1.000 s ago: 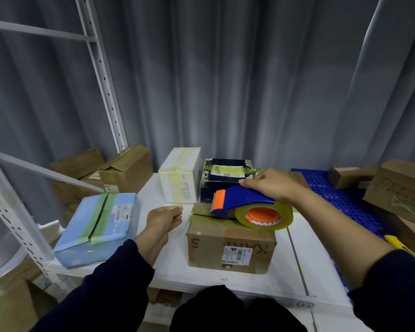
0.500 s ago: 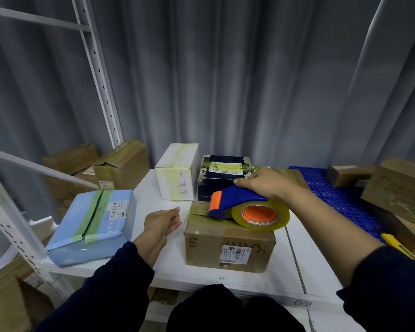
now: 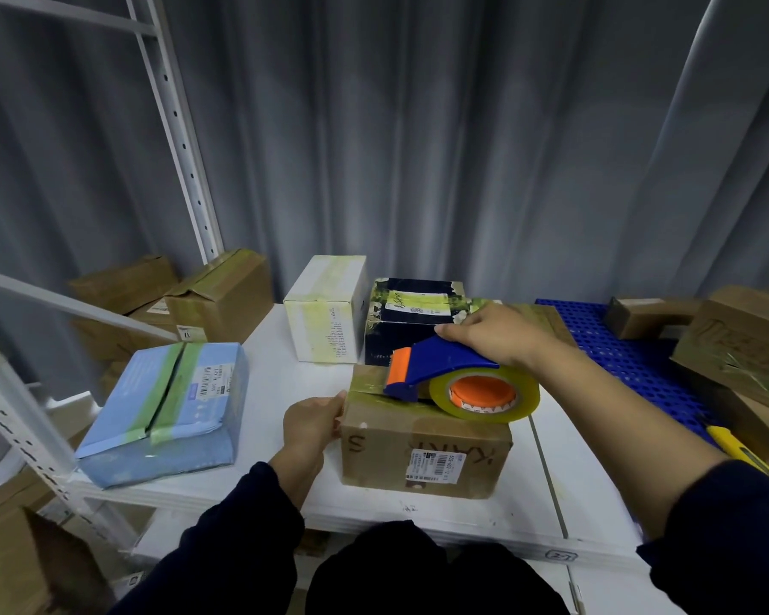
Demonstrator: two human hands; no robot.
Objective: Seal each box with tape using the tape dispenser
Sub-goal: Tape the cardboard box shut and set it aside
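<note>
A brown cardboard box (image 3: 422,441) with a white label stands at the front of the white table (image 3: 276,379). On its top lies a blue and orange tape dispenser (image 3: 436,368) with a yellowish tape roll (image 3: 485,395). My right hand (image 3: 489,332) grips the dispenser's blue handle from above, its orange head at the box's left top edge. My left hand (image 3: 314,421) holds the box's upper left corner, thumb on the top edge.
A blue taped box (image 3: 169,410) lies at the left, a white box (image 3: 325,308) and a dark box (image 3: 407,321) behind. Brown boxes (image 3: 223,295) sit back left and on the blue perforated surface (image 3: 631,361) at right, beside a yellow cutter (image 3: 742,454). A white shelf post (image 3: 178,130) rises left.
My left hand moved right from the table top and took hold of the brown box's left corner. The dispenser stayed on the box under my right hand.
</note>
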